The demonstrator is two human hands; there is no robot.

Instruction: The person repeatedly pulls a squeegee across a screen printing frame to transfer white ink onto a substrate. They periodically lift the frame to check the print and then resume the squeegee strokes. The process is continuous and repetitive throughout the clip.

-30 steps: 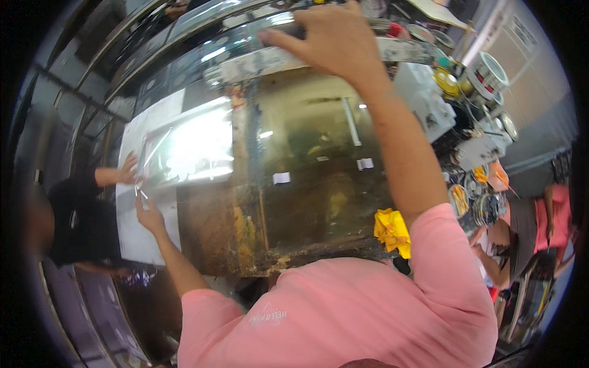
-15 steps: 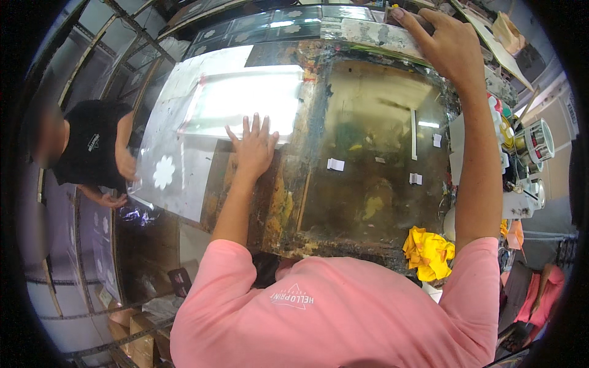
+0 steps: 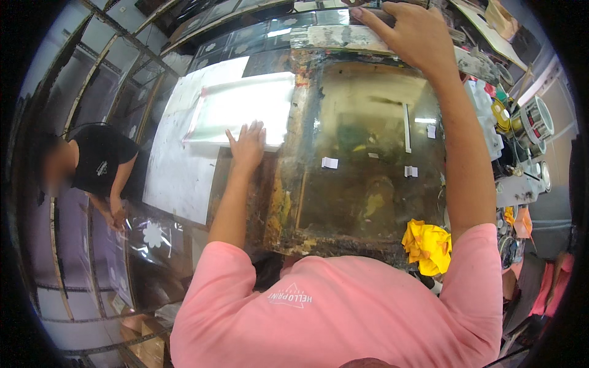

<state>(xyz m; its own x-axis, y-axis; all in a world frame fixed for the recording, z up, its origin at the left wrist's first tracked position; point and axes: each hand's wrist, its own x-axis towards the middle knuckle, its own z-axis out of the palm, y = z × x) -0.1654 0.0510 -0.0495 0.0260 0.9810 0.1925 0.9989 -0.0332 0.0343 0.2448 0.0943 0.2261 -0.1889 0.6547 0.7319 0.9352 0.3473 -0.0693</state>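
Note:
My left hand [image 3: 248, 147] lies with its fingers spread on the near edge of a stack of shiny clear plastic sheets [image 3: 242, 104]. Beneath that stack is a larger white board [image 3: 178, 175]. My right arm reaches to the far side, where my right hand [image 3: 408, 30] curls over a dark bar-like thing at the stained far rim [image 3: 359, 38]; its fingertips are partly hidden. Between my arms is a glossy brown panel [image 3: 362, 196] with small white folded tabs [image 3: 329, 163] and a white strip [image 3: 407, 129] on it.
At the left, a co-worker in a black shirt [image 3: 101, 159] holds a clear sheet with a white flower shape [image 3: 153, 235]. A crumpled yellow cloth [image 3: 427, 247] lies at the near right corner. Tubs and bottles [image 3: 532, 126] crowd the right side. Several flower-printed sheets [image 3: 245, 40] lie at the back.
The co-worker has drawn the flower-printed sheet off the white board, toward the near left. My right hand has shifted left along the far rim. My left hand stays on the clear stack.

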